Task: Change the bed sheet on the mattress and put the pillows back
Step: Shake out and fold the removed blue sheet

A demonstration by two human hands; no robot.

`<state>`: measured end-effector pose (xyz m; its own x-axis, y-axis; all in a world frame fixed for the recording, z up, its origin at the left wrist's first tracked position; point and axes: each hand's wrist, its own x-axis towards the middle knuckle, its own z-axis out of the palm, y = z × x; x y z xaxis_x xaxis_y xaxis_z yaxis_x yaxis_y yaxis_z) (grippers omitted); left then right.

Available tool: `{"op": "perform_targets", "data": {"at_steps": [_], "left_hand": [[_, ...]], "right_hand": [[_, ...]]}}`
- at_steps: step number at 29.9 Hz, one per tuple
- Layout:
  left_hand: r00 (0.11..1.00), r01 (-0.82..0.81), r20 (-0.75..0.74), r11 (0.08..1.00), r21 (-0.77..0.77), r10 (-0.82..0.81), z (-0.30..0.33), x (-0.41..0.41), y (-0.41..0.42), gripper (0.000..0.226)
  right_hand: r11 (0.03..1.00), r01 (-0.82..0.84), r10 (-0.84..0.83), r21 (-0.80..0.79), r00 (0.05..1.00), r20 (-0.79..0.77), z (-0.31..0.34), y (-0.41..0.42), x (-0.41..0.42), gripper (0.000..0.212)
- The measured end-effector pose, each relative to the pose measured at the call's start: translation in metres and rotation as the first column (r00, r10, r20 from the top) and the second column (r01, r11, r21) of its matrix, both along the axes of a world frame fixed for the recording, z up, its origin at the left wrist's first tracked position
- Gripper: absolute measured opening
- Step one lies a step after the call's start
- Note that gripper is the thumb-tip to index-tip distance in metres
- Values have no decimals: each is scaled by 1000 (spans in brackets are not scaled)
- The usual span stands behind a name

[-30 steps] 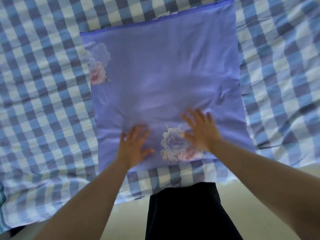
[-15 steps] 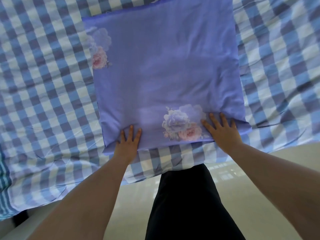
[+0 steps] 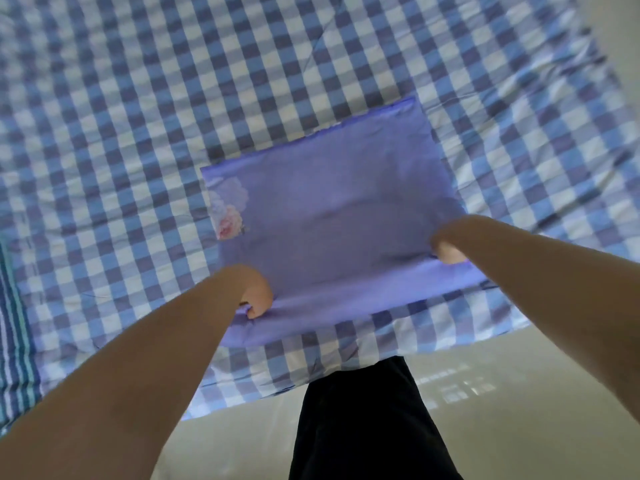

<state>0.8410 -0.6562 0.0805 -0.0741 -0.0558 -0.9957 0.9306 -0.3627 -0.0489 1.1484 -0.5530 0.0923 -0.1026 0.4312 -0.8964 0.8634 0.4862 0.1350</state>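
Observation:
A folded lilac sheet (image 3: 332, 216) with a pink and white flower print lies on the blue and white checked bed cover (image 3: 138, 116), near the bed's front edge. My left hand (image 3: 254, 292) grips the sheet's near left corner, fingers curled under the cloth. My right hand (image 3: 446, 242) grips the near right edge the same way. The near strip of the sheet is lifted and folded over between my hands. No pillow is in view.
The checked cover hangs over the bed's front edge (image 3: 277, 375). A striped teal and blue cloth (image 3: 15, 323) shows at the far left. Pale floor (image 3: 519, 393) lies below, and my dark trouser leg (image 3: 363, 420) stands against the bed.
My hands went from lying flat on the sheet to its near edge and now grip it. The near part with the flower print has been turned under or over, and the view has pulled back.

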Motion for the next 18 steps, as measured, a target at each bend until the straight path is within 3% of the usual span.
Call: {"op": "perform_targets", "data": {"at_steps": [3, 5, 7, 10, 12, 14, 15, 16, 18], "left_hand": [[990, -133, 72, 971, 200, 121, 7, -35, 44, 10], [963, -271, 116, 860, 432, 245, 7, -62, 76, 23], [918, -380, 175, 661, 647, 357, 6, -89, 110, 27], [874, -415, 245, 381, 826, 420, 4, -121, 147, 36], [846, -467, 393, 145, 872, 361, -6, -124, 147, 50], [793, -561, 566, -94, 823, 223, -22, -111, 129, 55], [779, -584, 602, -143, 799, 176, -32, -102, 116, 57], [781, -591, 601, -112, 799, 169, -45, -91, 100, 60], [812, -564, 532, 90, 821, 240, -73, -66, 63, 66]], "right_hand": [[990, 10, -1, 143, 998, -59, 18, 53, -10, 28], [940, 3, 34, 342, 994, -102, 23, 81, -26, 32], [836, 17, 96, 548, 979, -178, 20, 116, -43, 31], [678, 136, 121, 723, 949, -293, 5, 155, -59, 36], [681, 198, 83, 705, 936, -343, -14, 158, -68, 60], [748, 182, 55, 638, 941, -333, -38, 142, -76, 70], [788, 155, 53, 596, 947, -317, -51, 129, -80, 70], [828, 125, 56, 546, 952, -302, -63, 113, -83, 70], [887, 77, 76, 454, 948, -310, -86, 82, -93, 67]]}}
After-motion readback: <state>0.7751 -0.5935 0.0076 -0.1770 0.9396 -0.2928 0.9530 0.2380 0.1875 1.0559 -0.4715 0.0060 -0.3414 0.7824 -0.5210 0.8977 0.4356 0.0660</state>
